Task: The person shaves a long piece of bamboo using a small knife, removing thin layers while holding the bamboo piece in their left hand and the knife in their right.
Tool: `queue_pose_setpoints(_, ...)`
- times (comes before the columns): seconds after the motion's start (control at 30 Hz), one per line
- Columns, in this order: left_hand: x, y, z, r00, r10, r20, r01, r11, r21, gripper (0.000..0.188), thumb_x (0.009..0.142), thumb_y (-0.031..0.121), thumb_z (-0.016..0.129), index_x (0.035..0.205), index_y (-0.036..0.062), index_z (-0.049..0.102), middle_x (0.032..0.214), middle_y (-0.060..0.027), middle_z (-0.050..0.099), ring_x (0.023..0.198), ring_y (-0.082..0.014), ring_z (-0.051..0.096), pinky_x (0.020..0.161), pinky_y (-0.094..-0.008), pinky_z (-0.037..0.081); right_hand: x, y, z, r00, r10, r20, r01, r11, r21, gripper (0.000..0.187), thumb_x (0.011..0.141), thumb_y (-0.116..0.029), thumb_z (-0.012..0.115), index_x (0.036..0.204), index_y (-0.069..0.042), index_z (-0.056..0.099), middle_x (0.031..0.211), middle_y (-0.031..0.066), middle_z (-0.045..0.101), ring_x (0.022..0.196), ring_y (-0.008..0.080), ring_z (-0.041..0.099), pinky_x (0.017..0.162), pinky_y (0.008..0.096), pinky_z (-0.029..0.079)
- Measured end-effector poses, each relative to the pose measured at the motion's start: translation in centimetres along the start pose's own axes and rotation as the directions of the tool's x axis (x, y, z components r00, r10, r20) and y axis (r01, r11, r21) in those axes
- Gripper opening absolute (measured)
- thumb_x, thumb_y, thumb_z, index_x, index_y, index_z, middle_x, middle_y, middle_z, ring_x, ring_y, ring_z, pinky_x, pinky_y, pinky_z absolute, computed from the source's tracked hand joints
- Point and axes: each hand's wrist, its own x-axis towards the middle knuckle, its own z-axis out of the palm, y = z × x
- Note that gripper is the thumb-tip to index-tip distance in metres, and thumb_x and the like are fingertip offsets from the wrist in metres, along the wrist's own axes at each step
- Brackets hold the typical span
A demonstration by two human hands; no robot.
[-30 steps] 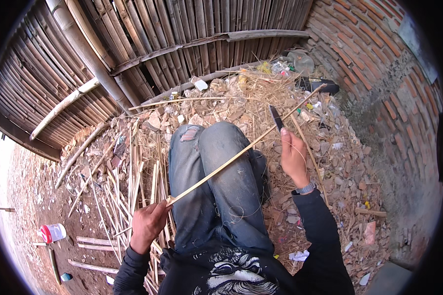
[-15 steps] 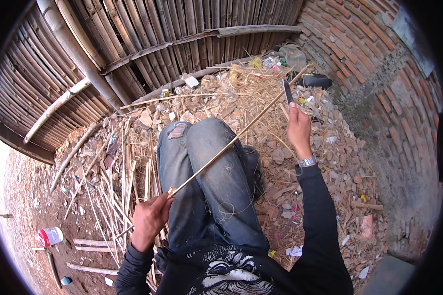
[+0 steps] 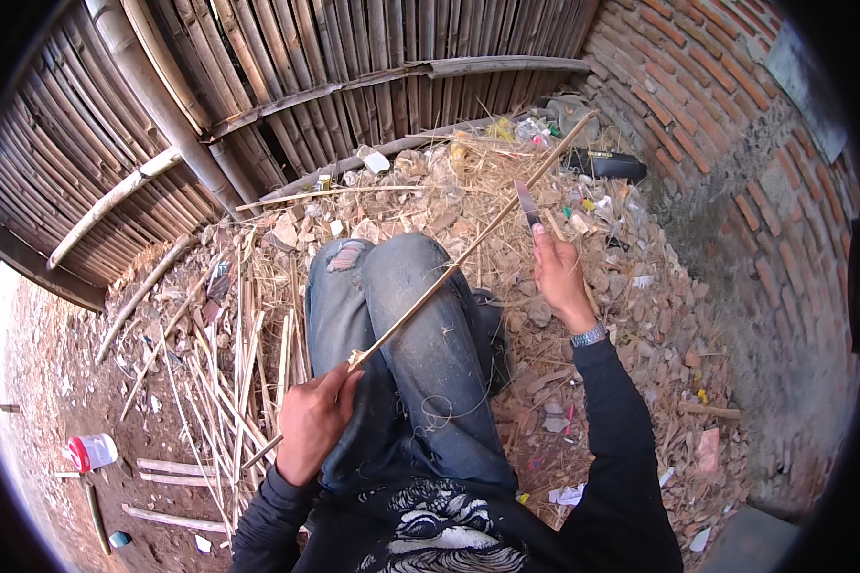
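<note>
My left hand [image 3: 317,420] is closed round the near part of a long, thin bamboo strip [image 3: 449,270]. The strip slants up over my right thigh to the far right, with a frayed bit just beyond my left fingers and its lower end poking out behind that hand. In my right hand [image 3: 561,274] is a knife [image 3: 526,203], gripped by a handle mostly hidden in the fingers. Its blade points away from me, its tip beside or against the strip; I cannot tell whether they touch. My legs in worn jeans [image 3: 411,334] lie under the strip.
Several split bamboo strips [image 3: 248,382] lie in a heap left of my legs. Rubble and straw-like shavings [image 3: 478,162] cover the ground ahead. A bamboo wall [image 3: 354,48] stands at the back, a brick wall [image 3: 736,143] at the right. A red-and-white tub [image 3: 92,453] lies at the lower left.
My right hand has moved left and a little nearer with the knife, bringing the blade to the strip. My left hand has shifted slightly right with the strip.
</note>
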Motion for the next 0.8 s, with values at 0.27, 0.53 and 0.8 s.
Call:
queue_pose_setpoints(0.27,3.0,1.9,2.0,0.999,-0.041,-0.007,0.041,0.999,-0.007,0.025,0.099,0.03,0.068,0.087,0.0077,0.067,0.068,-0.0185,0.066,0.058,-0.041,0.064,0.052,-0.0495,0.048,-4.7,-4.3,5.5,0.942,-0.182,0.283,0.21,0.975,-0.073,0.056,0.109,-0.04,0.051,0.075,0.004,0.057,0.053,0.0181,0.045,0.047,0.0282,0.048,0.052,0.0432,0.038)
queue_pose_setpoints(0.53,4.3,3.1,1.9,0.998,-0.061,0.036,0.062,0.997,-0.037,0.031,0.099,0.031,0.067,0.081,0.0064,0.062,0.066,-0.0191,0.065,0.06,-0.0436,0.064,0.054,-0.0524,0.049,-9.1,-6.0,6.6,0.873,-0.279,0.401,0.336,0.939,-0.078,0.051,0.108,-0.036,0.052,0.076,0.002,0.059,0.061,0.0265,0.052,0.06,0.0475,0.058,0.054,0.0487,0.041)
queue_pose_setpoints(0.8,4.1,3.4,1.7,0.995,-0.09,0.035,0.091,0.994,-0.055,0.024,0.097,0.029,0.07,0.087,0.0068,0.07,0.068,-0.0192,0.066,0.062,-0.0428,0.065,0.056,-0.0508,0.05,-8.6,-6.9,6.0,0.822,-0.167,0.544,0.224,0.974,-0.04,0.056,0.109,-0.04,0.05,0.075,0.004,0.058,0.059,0.0217,0.047,0.05,0.0267,0.049,0.054,0.0425,0.04)
